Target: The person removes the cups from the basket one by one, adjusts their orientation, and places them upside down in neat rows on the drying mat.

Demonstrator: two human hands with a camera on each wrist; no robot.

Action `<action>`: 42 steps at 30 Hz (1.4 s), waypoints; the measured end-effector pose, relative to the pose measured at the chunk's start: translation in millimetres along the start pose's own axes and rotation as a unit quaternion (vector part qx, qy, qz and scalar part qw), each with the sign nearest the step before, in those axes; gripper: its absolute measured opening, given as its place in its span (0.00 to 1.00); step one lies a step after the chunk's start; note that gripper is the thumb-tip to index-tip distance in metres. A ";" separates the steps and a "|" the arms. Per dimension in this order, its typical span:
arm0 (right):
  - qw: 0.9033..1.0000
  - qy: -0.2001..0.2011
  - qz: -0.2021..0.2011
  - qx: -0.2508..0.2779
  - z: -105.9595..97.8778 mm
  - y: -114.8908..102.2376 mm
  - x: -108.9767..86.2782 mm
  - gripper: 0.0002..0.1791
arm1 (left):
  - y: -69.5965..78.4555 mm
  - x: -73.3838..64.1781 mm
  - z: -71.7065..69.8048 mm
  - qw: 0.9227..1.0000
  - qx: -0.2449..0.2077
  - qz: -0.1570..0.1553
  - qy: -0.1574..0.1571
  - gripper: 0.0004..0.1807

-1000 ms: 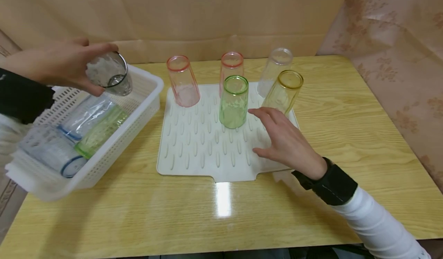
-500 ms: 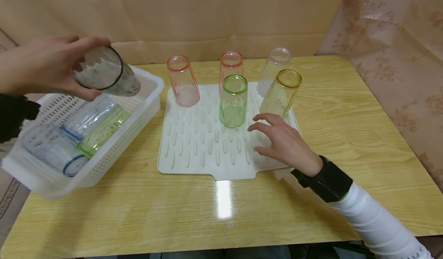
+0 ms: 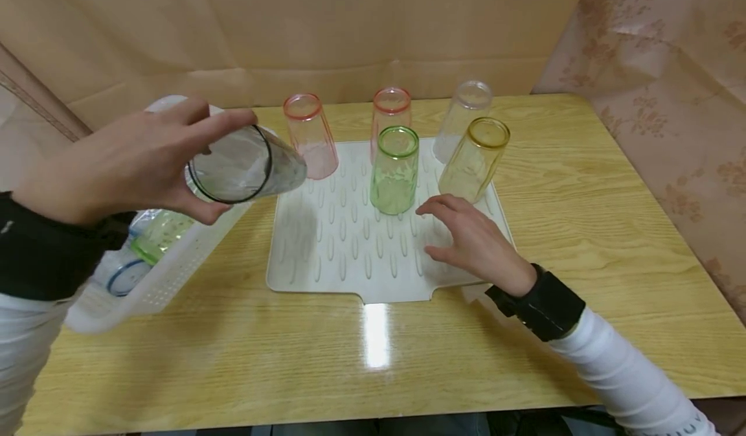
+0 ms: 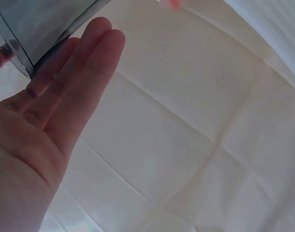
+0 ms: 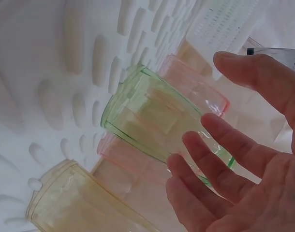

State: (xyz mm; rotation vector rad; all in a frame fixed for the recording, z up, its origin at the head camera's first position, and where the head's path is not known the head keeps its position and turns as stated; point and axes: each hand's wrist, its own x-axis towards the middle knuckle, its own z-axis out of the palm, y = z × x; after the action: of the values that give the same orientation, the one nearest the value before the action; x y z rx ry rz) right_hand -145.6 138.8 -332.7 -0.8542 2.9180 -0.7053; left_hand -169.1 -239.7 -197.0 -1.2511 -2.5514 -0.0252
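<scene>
Five glasses [image 3: 395,177] stand on the mat [image 3: 350,261]; at its nine o'clock, a basket [image 3: 180,274] holds green and blue-rimmed glasses [image 3: 161,235]. Left hand [image 3: 146,157] grips a dark-rimmed glass [image 3: 280,167] at ten; right hand [image 3: 474,238], fingers loose, at three.

Glasses [image 3: 394,180] on mat [image 3: 344,248], basket [image 3: 185,258] left

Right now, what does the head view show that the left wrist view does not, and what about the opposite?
Only the head view shows the right hand, the green glass and the yellow glass.
Only the left wrist view shows the palm side of the left hand; the small red patch at its top edge is too blurred to name.
Both show the left hand holding the dark-rimmed glass.
</scene>
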 end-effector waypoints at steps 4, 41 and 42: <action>1.000 0.001 0.004 0.002 0.4 0.2 -0.7 0.29 | 19.9 4.3 9.5 1.000 -0.011 0.012 0.001 0.53; 0.993 0.017 -0.059 0.101 27.1 -10.5 13.8 0.52 | 77.4 37.1 93.7 0.983 -0.155 0.089 0.031 0.53; 0.993 0.019 -0.059 0.103 28.1 -10.2 13.8 0.51 | 77.9 37.2 94.3 0.983 -0.158 0.090 0.031 0.53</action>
State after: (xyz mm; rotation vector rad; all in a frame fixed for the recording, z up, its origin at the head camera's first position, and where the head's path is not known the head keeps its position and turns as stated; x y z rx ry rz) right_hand -148.1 112.4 -352.1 -1.0041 2.7800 -1.0198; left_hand -154.4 -148.9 -285.8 -1.5632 -2.4379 -0.4387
